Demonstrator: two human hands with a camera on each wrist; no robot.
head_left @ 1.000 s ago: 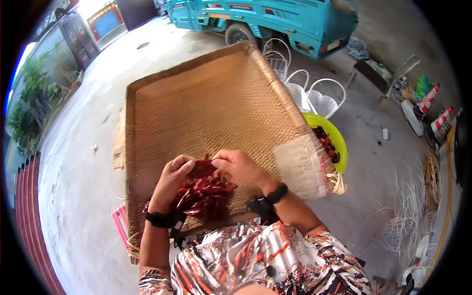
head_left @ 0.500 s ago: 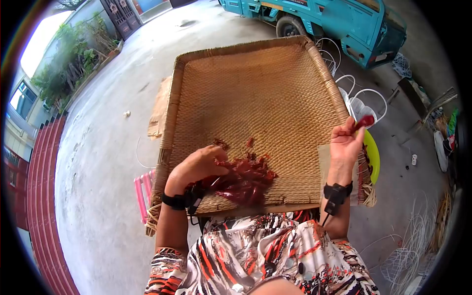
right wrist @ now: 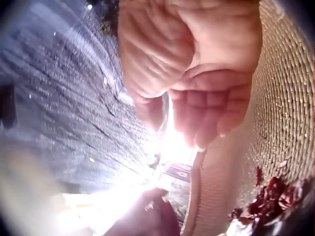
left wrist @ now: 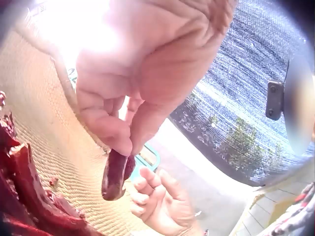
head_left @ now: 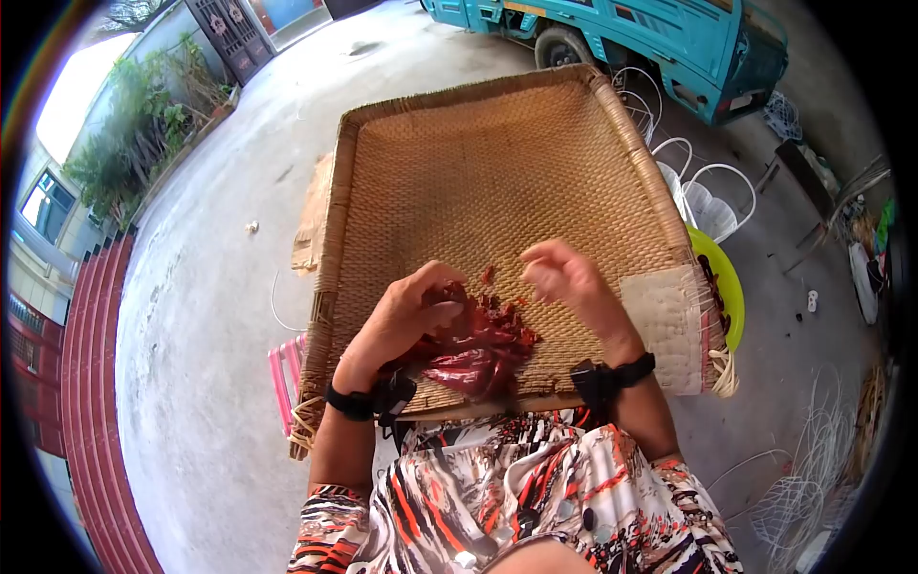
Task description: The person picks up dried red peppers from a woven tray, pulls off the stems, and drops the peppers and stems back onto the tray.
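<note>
My left hand (head_left: 402, 314) pinches a dark red dried chili pepper (left wrist: 114, 178) between thumb and fingertips, over the left side of a heap of dried red chilies (head_left: 483, 362). The heap, with torn pieces and small flakes, lies at the near side of a large woven basket tray (head_left: 469, 172). My right hand (head_left: 579, 292) is held over the tray to the right of the heap, its fingers loosely bent and holding nothing. In the right wrist view its fingers (right wrist: 211, 110) hang relaxed.
A yellow-green basin (head_left: 729, 301) holding more red chilies stands just past the tray's right edge. White baskets (head_left: 708, 206) are behind it. A cloth patch (head_left: 662, 330) covers the tray's right corner. A blue-green cargo vehicle (head_left: 660, 48) is parked beyond.
My right hand held a red chili out over the tray's right edge half a second ago; it is now back near the heap without it. My left hand has lifted a chili from the heap.
</note>
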